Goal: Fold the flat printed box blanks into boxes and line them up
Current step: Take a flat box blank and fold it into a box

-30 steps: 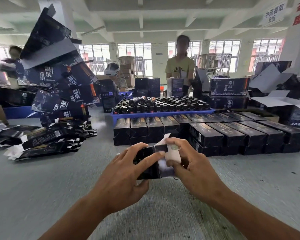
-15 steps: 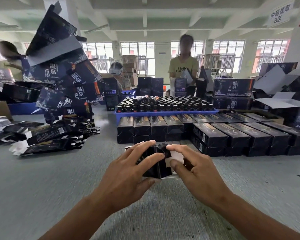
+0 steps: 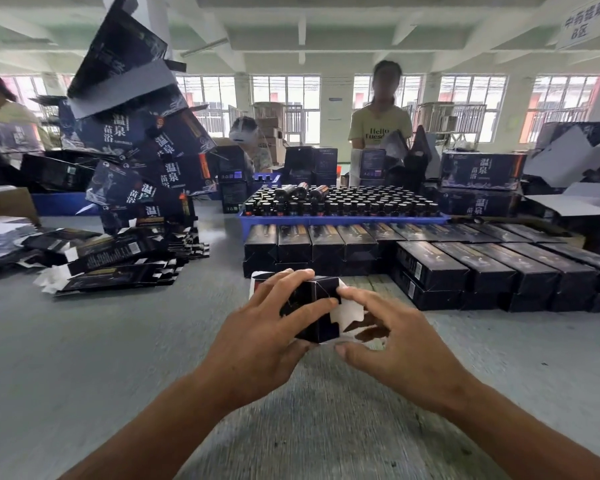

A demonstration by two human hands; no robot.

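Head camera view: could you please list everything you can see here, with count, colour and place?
box in hand: one, black, white flap open, centre.
folded boxes: many, black, rows ahead and right.
flat blanks: a pile, black and white, left.
large printed cartons: several, dark blue, stacked left.
bottles: many, dark, in blue tray.
table: grey.
people: two, behind the table.
left hand: holds box.
right hand: fingers at flap.

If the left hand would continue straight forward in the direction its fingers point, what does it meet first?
Probably the row of folded boxes just beyond. The left hand already grips the half-folded box, fingers pointing forward and slightly right; depth is hard to judge.
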